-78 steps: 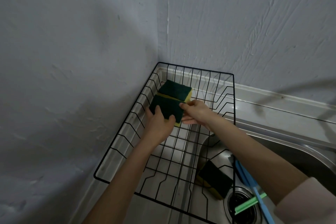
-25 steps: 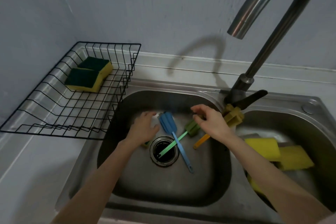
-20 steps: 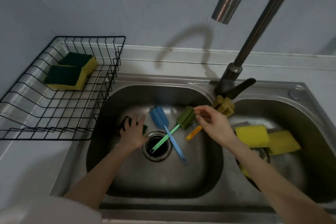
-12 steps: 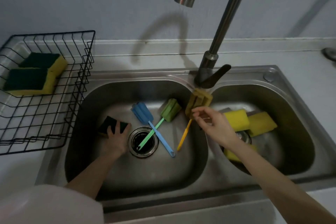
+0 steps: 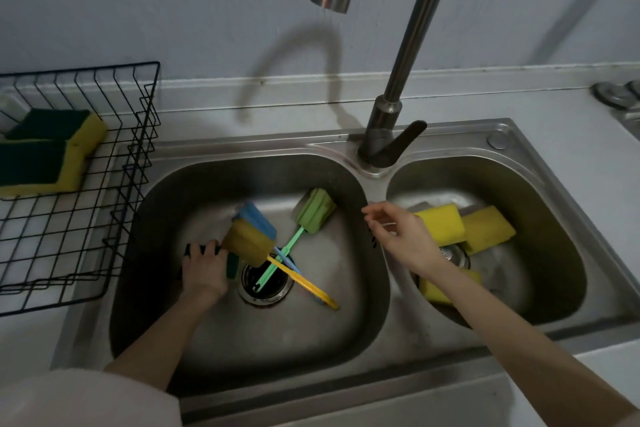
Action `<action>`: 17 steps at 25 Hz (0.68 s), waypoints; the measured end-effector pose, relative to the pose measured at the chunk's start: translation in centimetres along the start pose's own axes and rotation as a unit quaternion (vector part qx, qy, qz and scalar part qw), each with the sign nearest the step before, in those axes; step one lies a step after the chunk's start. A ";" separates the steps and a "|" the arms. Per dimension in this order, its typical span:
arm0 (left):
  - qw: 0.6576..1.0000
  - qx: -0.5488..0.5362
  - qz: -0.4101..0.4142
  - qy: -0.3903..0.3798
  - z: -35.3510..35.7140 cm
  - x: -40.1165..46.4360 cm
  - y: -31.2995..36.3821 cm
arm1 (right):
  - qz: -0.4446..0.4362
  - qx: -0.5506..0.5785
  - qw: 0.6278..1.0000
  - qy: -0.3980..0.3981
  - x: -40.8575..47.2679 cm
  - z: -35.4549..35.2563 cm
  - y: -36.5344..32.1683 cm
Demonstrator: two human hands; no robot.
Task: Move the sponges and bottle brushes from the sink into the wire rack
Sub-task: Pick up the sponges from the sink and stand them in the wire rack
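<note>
The right hand [image 5: 401, 239], fingers now loosely spread and empty, has let go the yellow brush [image 5: 250, 242], dropped left of the drain [image 5: 266, 282] over the blue brush [image 5: 258, 220], while the left hand [image 5: 204, 270] is closed on a dark sponge [image 5: 194, 250], so three brushes remain to be racked.

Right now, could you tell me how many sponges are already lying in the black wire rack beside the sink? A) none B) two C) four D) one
B: two green-topped yellow sponges lie side by side in the wire rack; the other sponges are in the sink basins.
</note>
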State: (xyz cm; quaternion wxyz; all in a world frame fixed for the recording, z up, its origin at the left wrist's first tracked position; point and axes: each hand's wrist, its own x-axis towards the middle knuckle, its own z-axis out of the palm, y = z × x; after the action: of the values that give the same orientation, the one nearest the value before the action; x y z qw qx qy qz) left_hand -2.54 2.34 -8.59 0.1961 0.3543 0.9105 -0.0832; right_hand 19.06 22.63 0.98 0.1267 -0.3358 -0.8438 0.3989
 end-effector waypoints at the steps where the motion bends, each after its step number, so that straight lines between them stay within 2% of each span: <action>1: 1.000 -0.011 -0.006 0.004 -0.1 -0.1 0.1 | 0.003 -0.002 1.000 0.002 0.1 0.0 0.1; 6: 0.998 -0.058 -0.035 0.019 -1.4 -1.2 1.4 | 0.020 -0.075 0.996 0.040 0.6 -1.4 2.2; 9: 0.995 -0.088 -0.043 0.026 -2.9 -1.9 1.8 | 0.042 -0.153 0.987 0.025 1.0 -2.7 4.7; 11: 0.992 -0.112 -0.042 0.033 -3.9 -2.6 2.2 | 0.072 -0.218 0.973 -0.023 1.4 -3.4 6.4; 14: 0.990 -0.130 -0.031 0.042 -4.9 -3.3 3.1 | 0.098 -0.331 0.929 -0.131 1.8 -3.9 8.4; 17: 0.990 -0.129 -0.029 0.053 -5.5 -3.7 4.2 | 0.095 -0.402 0.892 -0.184 2.1 -3.8 9.9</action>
State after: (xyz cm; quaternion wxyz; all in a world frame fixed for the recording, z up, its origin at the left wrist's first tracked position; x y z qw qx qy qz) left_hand 1.20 4.76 -2.08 0.1897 0.3032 0.9326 0.0484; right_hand 23.97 30.74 -4.12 -0.2149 -0.3571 -0.9045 0.0908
